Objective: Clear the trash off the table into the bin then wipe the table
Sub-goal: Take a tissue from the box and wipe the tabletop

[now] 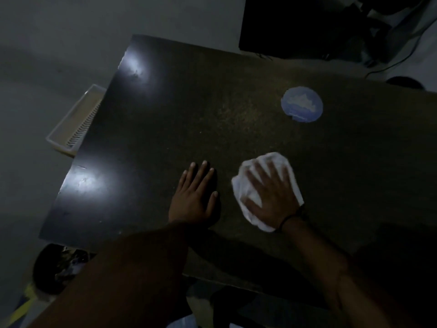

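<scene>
White crumpled cloth [243, 188] lies on the dark matt table [189, 102] at about four o'clock from its middle, pinned under your right hand [272, 197], fingers spread flat and pressing rather than gripping; your left hand [192, 197] rests flat and empty at the cloth's nine o'clock; keep the pressure even and overlap strokes, working toward the round blue-and-white disc [302, 104] at one o'clock; it probably needs lifting first.
</scene>
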{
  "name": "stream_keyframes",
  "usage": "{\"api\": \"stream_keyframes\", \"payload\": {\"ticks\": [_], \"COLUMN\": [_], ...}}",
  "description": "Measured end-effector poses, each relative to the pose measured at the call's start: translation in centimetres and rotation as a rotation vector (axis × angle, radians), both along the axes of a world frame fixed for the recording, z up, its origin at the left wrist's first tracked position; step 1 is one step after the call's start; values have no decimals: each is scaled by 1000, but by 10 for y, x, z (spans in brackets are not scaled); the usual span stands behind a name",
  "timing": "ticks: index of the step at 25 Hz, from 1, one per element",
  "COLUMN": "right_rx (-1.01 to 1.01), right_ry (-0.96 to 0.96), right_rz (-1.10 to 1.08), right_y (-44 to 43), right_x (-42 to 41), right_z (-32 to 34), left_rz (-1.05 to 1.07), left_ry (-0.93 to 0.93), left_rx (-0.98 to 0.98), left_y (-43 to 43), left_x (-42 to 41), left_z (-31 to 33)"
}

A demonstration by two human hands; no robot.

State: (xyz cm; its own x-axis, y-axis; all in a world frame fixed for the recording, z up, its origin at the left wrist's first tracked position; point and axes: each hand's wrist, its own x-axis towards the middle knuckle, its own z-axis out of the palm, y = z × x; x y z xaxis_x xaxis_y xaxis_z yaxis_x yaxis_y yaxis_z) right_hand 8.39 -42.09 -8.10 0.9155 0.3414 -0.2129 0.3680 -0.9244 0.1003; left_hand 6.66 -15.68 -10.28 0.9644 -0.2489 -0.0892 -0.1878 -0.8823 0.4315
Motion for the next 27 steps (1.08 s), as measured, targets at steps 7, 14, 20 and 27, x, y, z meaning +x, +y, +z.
{"api": "stream_keyframes", "payload": {"ticks": [7,14,20,27], "right_rx": [141,120,82,111], "right_ry": [105,39,30,32], "right_rz": [-217,-607,-453,-155], "right_y": [44,77,105,53], "right_x": [-29,-35,-31,0], "right_z": [-6,-5,-5,-9], "left_rz": [-1,-27,-58,-102], "left_ry": [9,46,69,85], "left_rx": [-14,23,-1,53], "left_y": [0,-1,1,-14], "left_x": [-1,2,2,47], "left_z": [4,4,4,6]}}
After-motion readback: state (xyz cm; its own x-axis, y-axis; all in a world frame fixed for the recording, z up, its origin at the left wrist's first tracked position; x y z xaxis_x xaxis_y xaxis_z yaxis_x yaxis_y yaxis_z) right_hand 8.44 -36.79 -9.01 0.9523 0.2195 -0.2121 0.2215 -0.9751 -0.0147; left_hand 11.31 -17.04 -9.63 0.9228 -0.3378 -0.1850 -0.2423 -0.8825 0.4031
